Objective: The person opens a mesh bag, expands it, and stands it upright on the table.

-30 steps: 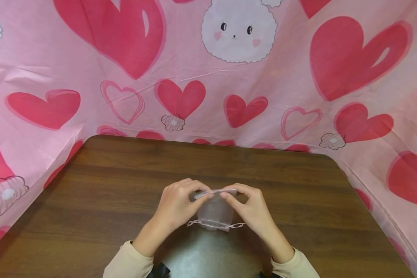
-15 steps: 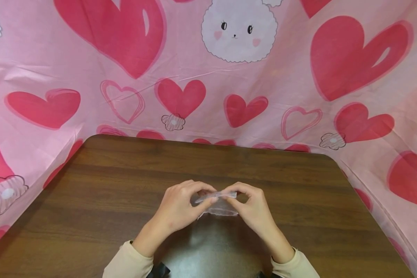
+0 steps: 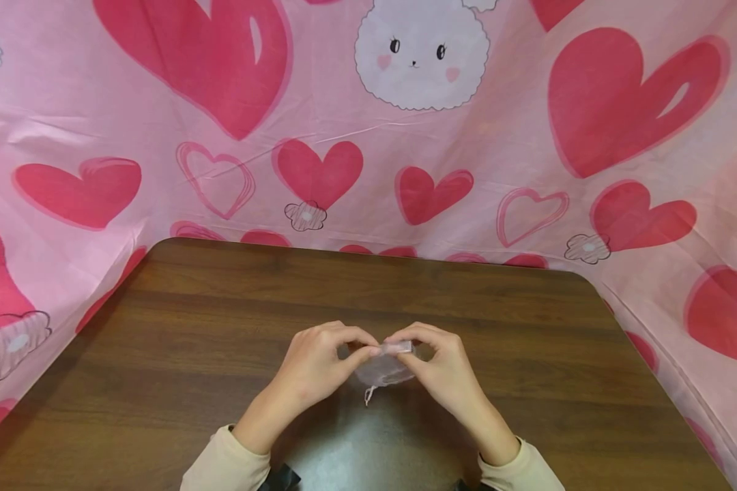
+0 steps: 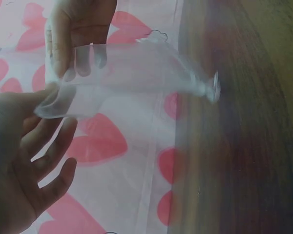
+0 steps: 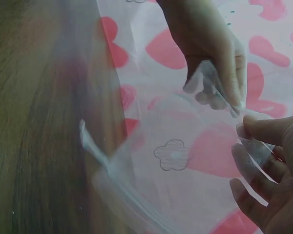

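Note:
A sheer, pale pink drawstring pouch [image 3: 381, 372] hangs between my hands above the table. My left hand [image 3: 322, 358] pinches its upper edge between thumb and index finger. From the other side my right hand [image 3: 445, 354] pinches the same edge, the fingertips of both hands nearly meeting. The drawstring end is the lower one, and a looped cord [image 3: 368, 395] dangles from it. In the left wrist view the see-through fabric [image 4: 132, 68] stretches out toward the table side, my other fingers spread behind it. The right wrist view shows the drawstring hem [image 5: 132, 195], slightly blurred.
A dark brown wooden table [image 3: 221, 300] with rounded far corners lies under my hands. Pink cloth [image 3: 338, 88] printed with red hearts walls in its back and sides. Light beige sleeves [image 3: 230, 460] cover my forearms.
The pouch's drawstring end swings up and away, then hangs lower again, slanted. My fingertips draw closer together along the upper edge, and that edge looks more folded. My arms barely move.

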The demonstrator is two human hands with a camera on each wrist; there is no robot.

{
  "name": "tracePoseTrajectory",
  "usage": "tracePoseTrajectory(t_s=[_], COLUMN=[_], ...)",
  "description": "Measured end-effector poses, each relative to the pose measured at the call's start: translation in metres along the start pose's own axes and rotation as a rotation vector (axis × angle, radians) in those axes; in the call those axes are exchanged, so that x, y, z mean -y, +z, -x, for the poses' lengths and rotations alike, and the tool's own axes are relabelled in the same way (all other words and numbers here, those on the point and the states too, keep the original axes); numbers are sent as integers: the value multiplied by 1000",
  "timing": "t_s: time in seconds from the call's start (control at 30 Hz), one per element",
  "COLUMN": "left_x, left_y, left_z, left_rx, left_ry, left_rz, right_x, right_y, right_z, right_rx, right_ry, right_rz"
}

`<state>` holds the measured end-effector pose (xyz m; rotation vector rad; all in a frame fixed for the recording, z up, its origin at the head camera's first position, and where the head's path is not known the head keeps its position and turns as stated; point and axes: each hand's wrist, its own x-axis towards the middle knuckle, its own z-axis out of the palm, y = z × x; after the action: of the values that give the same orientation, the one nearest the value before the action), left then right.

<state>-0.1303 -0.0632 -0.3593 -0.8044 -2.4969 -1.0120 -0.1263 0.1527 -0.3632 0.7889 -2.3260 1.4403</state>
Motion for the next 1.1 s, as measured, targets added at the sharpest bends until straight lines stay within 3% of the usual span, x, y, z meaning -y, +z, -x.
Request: tracePoseTrajectory(t_s=[0.27,0.43,0.6,0.87,1.1], left_x=[1,2,2,0,0], left_y=[0,0,-1,-2,0], left_z=[-2,-3,-4,-3,-2], left_rx=[48,-2,-63,-81,-35], left_ry=[-71,-150,-180,-184,-128], left_rz=[3,-3,8,51,111], right_x=[0,0,1,-2,-2], right_y=[-5,-11,-15,-4,4], right_z=[-4,-8,-9,-3,1], right_rx=[-73,-146,-191,-44,47], right_ry=[-15,-36,-24,14,82], right_rz=[16,21,19,55,66])
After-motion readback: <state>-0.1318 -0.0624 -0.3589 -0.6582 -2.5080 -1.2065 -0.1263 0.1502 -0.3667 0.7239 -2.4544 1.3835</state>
